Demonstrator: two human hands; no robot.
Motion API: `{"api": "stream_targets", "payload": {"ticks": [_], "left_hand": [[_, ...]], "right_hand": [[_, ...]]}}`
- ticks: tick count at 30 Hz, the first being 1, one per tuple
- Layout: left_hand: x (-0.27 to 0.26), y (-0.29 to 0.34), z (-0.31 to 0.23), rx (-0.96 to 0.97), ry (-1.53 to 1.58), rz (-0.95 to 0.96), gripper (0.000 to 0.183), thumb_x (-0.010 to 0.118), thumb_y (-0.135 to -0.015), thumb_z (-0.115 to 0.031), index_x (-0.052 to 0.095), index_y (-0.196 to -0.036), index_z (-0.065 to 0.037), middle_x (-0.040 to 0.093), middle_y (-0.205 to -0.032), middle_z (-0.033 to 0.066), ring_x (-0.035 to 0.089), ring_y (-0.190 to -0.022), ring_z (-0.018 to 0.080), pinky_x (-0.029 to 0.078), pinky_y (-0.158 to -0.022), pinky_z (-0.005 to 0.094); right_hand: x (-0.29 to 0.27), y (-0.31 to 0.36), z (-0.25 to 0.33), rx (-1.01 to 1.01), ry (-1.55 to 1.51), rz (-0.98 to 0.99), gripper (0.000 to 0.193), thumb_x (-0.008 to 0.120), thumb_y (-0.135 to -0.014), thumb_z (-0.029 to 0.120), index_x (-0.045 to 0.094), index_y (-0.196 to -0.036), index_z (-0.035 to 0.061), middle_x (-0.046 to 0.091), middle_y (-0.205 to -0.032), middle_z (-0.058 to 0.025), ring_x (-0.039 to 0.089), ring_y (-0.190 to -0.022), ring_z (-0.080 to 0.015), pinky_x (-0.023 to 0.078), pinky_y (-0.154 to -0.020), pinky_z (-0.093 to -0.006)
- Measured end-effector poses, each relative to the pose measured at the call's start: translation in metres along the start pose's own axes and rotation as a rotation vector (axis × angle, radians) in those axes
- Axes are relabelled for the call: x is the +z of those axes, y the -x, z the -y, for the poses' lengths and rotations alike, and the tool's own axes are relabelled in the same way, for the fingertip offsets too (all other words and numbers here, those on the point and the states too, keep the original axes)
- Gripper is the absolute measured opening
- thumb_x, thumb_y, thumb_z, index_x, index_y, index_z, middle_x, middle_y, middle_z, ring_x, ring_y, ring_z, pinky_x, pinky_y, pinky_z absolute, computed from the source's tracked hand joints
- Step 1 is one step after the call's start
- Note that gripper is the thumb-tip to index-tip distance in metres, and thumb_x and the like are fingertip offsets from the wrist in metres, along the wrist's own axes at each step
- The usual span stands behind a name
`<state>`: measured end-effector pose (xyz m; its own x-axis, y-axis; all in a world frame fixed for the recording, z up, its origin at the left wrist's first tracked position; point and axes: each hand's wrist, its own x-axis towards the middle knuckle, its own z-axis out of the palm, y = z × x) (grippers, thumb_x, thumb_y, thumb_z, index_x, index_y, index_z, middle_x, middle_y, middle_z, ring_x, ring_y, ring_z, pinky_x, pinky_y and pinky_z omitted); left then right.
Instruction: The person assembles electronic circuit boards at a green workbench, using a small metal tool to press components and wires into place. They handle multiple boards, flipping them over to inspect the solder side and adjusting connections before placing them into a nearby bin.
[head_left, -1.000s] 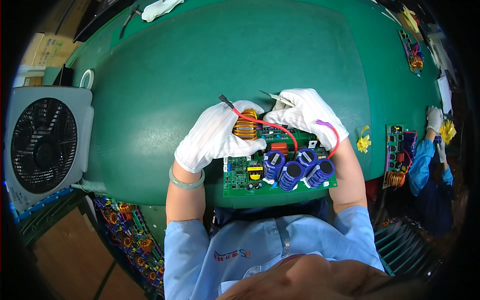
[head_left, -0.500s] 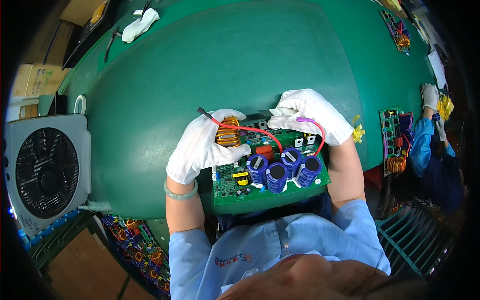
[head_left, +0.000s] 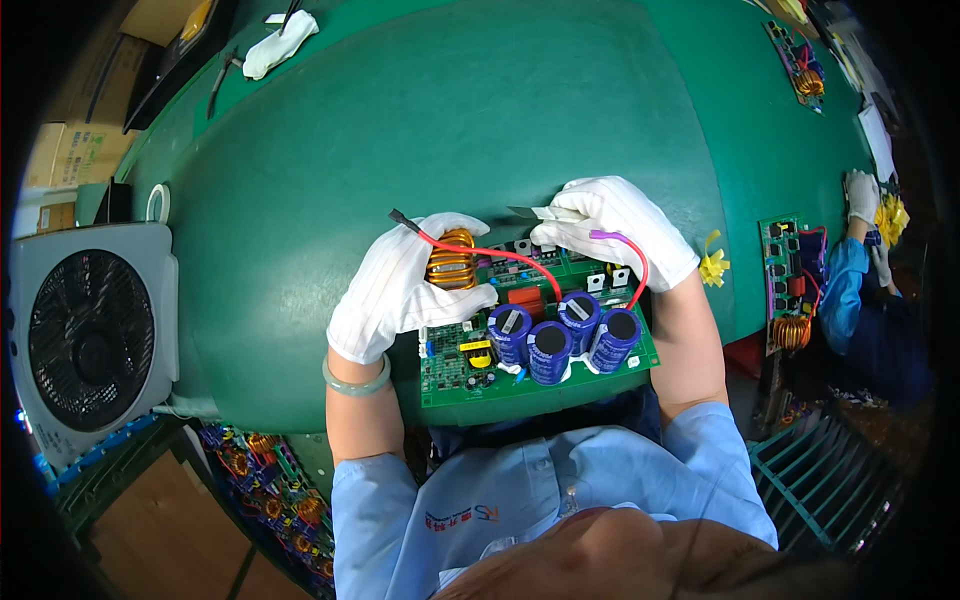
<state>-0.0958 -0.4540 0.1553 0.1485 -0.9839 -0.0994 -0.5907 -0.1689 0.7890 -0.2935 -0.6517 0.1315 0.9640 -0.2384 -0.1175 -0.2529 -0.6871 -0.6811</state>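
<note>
A green circuit board (head_left: pixel 480 395) is in front of me, with several blue cylindrical capacitors (head_left: pixel 548 350), a copper-wound coil (head_left: pixel 452 262) and a red wire (head_left: pixel 500 253) with a black end. My left hand (head_left: pixel 385 285), in a white glove, closes round the board's left side, its fingers and thumb about the coil. Over the far right edge, my gloved right hand (head_left: pixel 615 225) pinches a flat, pointed metal tool (head_left: pixel 535 213), whose tip points left. Beside that hand curves a red wire with a purple end (head_left: pixel 620 240). The left fingertips are partly hidden by the coil.
A grey box fan (head_left: pixel 95 320) stands at the left of the green table (head_left: pixel 460 110). A white glove (head_left: pixel 280 45) lies far left. Yellow ribbon (head_left: pixel 712 262) and another circuit board (head_left: pixel 790 280) lie to the right, near a co-worker's gloved hand (head_left: pixel 861 195). More boards (head_left: pixel 270 490) sit lower left.
The tool in my right hand has swung out from the board, showing more of its length to the left. Both hands and the board have shifted slightly left.
</note>
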Motion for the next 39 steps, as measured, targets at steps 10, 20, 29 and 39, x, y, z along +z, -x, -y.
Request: {"api": "stream_targets", "payload": {"ticks": [10, 20, 29, 39], "left_hand": [[0.003, -0.001, 0.001, -0.061, 0.048, 0.015, 0.058, 0.086, -0.065, -0.022, 0.065, -0.116, -0.006, 0.069, -0.097, 0.0111, 0.068, -0.086, 0.0242, 0.055, -0.080, 0.0357], [0.005, -0.001, 0.001, -0.040, 0.049, -0.033, 0.057, 0.086, -0.064, -0.024, 0.066, -0.115, -0.007, 0.070, -0.096, 0.0124, 0.069, -0.086, 0.0282, 0.056, -0.079, 0.0376], [0.000, 0.000, 0.003, -0.018, -0.018, -0.005, 0.057, 0.084, -0.063, -0.017, 0.066, -0.116, -0.006, 0.068, -0.094, 0.0101, 0.066, -0.084, 0.0243, 0.054, -0.079, 0.0355], [0.001, -0.002, 0.006, 0.166, -0.089, -0.087, 0.065, 0.082, -0.072, -0.050, 0.064, -0.112, -0.002, 0.068, -0.086, 0.0192, 0.067, -0.079, 0.0398, 0.053, -0.072, 0.0437]], "right_hand": [[-0.018, 0.018, -0.027, -0.059, -0.178, -0.104, 0.012, 0.067, -0.081, 0.010, 0.063, -0.083, -0.0008, 0.068, -0.080, -0.0168, 0.062, -0.070, -0.0325, 0.048, -0.061, -0.0366], [-0.018, 0.014, -0.028, 0.260, -0.440, -0.055, 0.039, 0.080, -0.078, 0.026, 0.052, -0.075, -0.0008, 0.063, -0.071, -0.0155, 0.050, -0.058, -0.0281, 0.042, -0.055, -0.0356], [-0.023, 0.011, -0.026, -0.017, -0.138, -0.063, 0.028, 0.068, -0.087, 0.023, 0.062, -0.078, -0.0023, 0.067, -0.075, -0.0123, 0.060, -0.060, -0.0215, 0.046, -0.056, -0.0346], [0.005, -0.030, 0.023, -0.031, -0.279, -0.008, 0.044, 0.076, -0.084, 0.036, 0.056, -0.073, -0.0017, 0.055, -0.074, -0.0192, 0.054, -0.068, -0.0369, 0.042, -0.060, -0.0438]]}}
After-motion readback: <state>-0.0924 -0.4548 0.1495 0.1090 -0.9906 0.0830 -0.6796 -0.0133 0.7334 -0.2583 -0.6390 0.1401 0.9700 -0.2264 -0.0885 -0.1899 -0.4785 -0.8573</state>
